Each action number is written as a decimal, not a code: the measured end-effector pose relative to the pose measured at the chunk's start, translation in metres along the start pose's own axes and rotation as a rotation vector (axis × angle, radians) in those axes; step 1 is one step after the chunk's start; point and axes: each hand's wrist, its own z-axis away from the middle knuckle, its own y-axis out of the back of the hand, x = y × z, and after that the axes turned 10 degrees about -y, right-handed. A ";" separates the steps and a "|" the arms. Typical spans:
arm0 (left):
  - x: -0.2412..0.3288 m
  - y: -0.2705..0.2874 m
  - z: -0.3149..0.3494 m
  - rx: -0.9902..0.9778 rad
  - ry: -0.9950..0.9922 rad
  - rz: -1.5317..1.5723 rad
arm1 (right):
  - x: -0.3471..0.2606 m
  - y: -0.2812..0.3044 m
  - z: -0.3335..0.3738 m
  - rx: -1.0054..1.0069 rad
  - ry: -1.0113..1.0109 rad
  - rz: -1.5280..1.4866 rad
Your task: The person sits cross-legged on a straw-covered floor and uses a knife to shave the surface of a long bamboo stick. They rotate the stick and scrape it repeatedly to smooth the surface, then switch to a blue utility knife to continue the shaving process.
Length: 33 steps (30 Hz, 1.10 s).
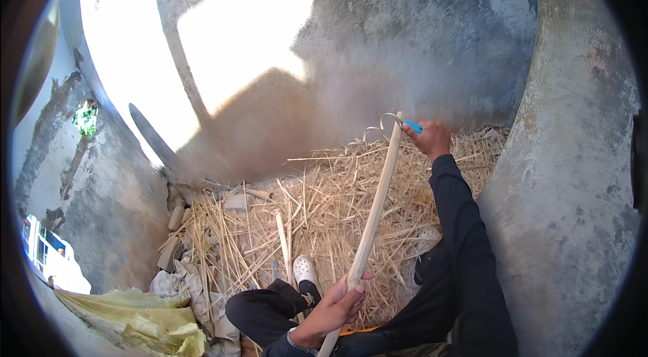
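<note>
My left hand (339, 306) is closed round the lower part of a long, pale split bamboo stick (375, 218), which slants up and away to the right. At the stick's far end, my right hand (432, 139) grips a small blue-handled cutter (413, 127); its blade is too small to make out. A thin curled shaving (388, 116) arcs off the stick's tip beside the cutter. The stick's near end passes below my left hand and out of the picture.
Straw-like bamboo shavings (331, 188) cover the floor round my feet, one in a pale clog (305, 269). More strips (282, 239) lie left of centre. A yellowish cloth sack (138, 323) is at lower left. Concrete walls (418, 33) stand ahead and to both sides.
</note>
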 end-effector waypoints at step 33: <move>-0.027 0.045 0.013 0.091 -0.209 0.127 | -0.118 0.091 0.214 -0.587 0.622 -0.352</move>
